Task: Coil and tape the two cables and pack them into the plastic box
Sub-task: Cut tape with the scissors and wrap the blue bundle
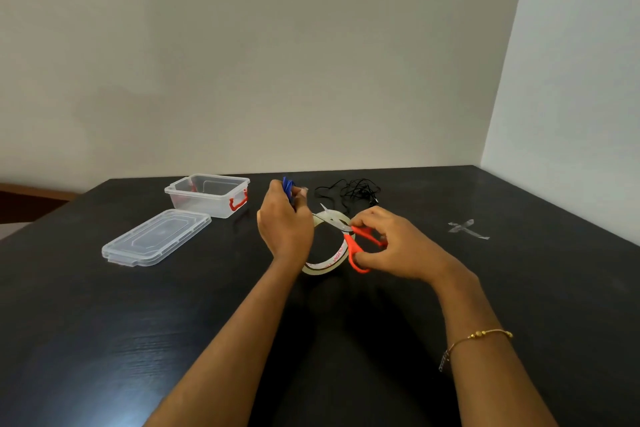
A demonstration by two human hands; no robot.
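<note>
On a dark, wood-grained table (pixel 104 322) set into the corner of a room, pale bare walls are seen rising behind it and to the right, and a strip of brown floor or furniture is glimpsed past the far left edge. Toward the far left of the table a clear plastic box (pixel 207 194) with red latches is stood open, and its clear lid (pixel 156 237) is laid flat just in front of it, nearer and slightly left. A loose tangle of black cable (pixel 349 191) is spread at the far middle of the table, uncoiled and apart from the box. Out to the right, well apart from everything else, two crossed scraps of clear tape (pixel 467 229) are stuck to the surface. In the middle, a roll of clear tape (pixel 329 262) is stood on edge, partly hidden behind the left wrist. The left hand (pixel 285 229) is curled round a small bundle of blue cable (pixel 287 188), which is held up above the table, with a strip of tape drawn from it toward the roll. The right hand (pixel 398 246) is closed on the orange handles of a pair of scissors (pixel 349 236), fingers through the loops, and the blades are opened across the stretched strip. A thin gold bracelet (pixel 481 336) is worn on the right wrist.
</note>
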